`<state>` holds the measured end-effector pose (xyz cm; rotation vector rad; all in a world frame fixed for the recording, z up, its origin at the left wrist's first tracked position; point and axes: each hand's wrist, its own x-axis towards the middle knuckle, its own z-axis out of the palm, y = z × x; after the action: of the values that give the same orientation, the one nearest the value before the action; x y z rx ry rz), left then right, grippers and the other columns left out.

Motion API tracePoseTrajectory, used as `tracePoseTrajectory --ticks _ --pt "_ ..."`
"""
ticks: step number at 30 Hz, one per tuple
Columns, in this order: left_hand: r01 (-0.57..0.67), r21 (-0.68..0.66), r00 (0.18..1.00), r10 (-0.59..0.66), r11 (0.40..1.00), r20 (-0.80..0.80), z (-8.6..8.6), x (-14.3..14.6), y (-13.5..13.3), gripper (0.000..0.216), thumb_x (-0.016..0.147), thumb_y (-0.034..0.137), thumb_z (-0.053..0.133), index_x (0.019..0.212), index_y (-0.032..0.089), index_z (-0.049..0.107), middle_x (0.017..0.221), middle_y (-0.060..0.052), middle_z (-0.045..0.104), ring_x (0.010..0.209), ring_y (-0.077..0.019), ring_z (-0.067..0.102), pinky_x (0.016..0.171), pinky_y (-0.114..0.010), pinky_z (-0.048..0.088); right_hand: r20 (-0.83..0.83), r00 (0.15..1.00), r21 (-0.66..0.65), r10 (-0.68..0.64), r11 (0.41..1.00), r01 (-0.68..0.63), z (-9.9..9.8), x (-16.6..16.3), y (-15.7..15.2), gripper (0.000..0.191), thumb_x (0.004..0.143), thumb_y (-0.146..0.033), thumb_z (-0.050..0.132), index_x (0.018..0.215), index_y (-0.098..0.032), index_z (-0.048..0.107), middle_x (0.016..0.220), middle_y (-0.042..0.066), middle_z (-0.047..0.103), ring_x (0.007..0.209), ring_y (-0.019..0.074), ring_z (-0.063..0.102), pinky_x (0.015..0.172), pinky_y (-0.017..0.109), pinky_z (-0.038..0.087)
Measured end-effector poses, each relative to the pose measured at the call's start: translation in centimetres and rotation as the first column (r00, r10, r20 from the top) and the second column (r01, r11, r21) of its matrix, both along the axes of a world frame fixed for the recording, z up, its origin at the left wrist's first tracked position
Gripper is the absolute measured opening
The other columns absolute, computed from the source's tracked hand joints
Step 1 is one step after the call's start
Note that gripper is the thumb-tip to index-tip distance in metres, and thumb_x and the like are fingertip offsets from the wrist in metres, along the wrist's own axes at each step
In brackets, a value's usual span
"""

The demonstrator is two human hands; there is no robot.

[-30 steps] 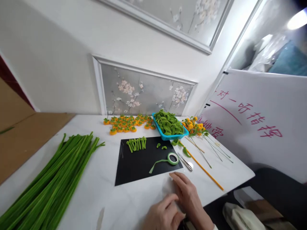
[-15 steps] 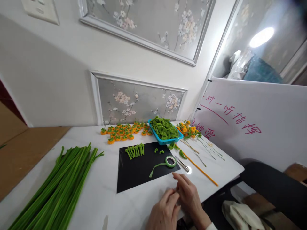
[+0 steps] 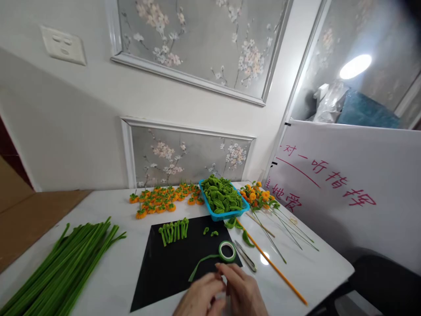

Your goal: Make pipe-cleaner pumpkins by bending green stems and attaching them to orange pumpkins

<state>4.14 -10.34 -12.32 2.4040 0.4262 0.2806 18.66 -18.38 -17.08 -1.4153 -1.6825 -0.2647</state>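
My left hand point(image 3: 200, 298) and my right hand point(image 3: 241, 292) meet at the bottom edge of the view, fingertips pressed together in a pinch just in front of the black mat point(image 3: 171, 267). What lies between the fingers is too small to make out. A roll of green tape point(image 3: 226, 251) with a loose strip trailing left lies on the mat, a little beyond my right fingers. Short green bent stems point(image 3: 173, 230) rest farther back on the mat.
A blue tray point(image 3: 221, 214) full of green loops stands behind the mat. Orange pieces point(image 3: 162, 201) lie by the wall. Long green pipe cleaners point(image 3: 62, 267) lie left; orange flower stems point(image 3: 263, 202), tweezers point(image 3: 245, 256) and an orange stick point(image 3: 279, 272) lie right. A whiteboard point(image 3: 345, 188) leans right.
The view has tilted up, so the table sits lower in the picture. My hands have shifted left toward the mat's front edge, and their fingertips have closed together.
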Motion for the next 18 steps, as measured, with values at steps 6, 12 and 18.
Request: tracePoseTrajectory --ticks 6,12,18 --pt "-0.512 0.08 0.85 0.491 0.855 0.194 2.6 -0.2 10.9 0.044 0.083 0.043 0.039 0.103 0.016 0.066 0.108 -0.005 0.064 0.101 -0.0187 0.059 0.094 -0.029 0.043 0.08 0.996 -0.166 -0.043 0.984 0.056 5.6 3.5 5.2 0.04 0.093 -0.017 0.034 0.128 -0.026 0.05 0.114 0.003 0.055 0.097 0.0099 0.058 0.081 0.019 0.049" --pt "-0.817 0.074 0.572 0.785 0.572 0.237 3.2 -3.7 20.0 0.049 0.074 0.044 0.042 0.103 0.014 0.067 0.105 -0.007 0.066 0.093 -0.022 0.062 0.087 -0.031 0.046 0.246 0.963 -0.318 -0.107 0.93 0.184 10.4 6.6 13.6 0.038 0.095 -0.019 0.036 0.13 -0.022 0.05 0.112 0.006 0.055 0.094 0.0109 0.057 0.083 0.019 0.045" --pt "-0.891 0.095 0.453 0.859 0.444 0.237 3.2 -6.6 26.3 0.051 0.078 0.037 0.043 0.119 0.009 0.059 0.121 -0.014 0.057 0.099 -0.0269 0.06 0.092 -0.037 0.044 0.473 0.873 -0.378 -0.121 0.867 0.325 11.6 8.2 22.8 0.041 0.095 -0.02 0.036 0.134 -0.025 0.046 0.119 0.009 0.051 0.107 0.0196 0.051 0.09 0.031 0.042"
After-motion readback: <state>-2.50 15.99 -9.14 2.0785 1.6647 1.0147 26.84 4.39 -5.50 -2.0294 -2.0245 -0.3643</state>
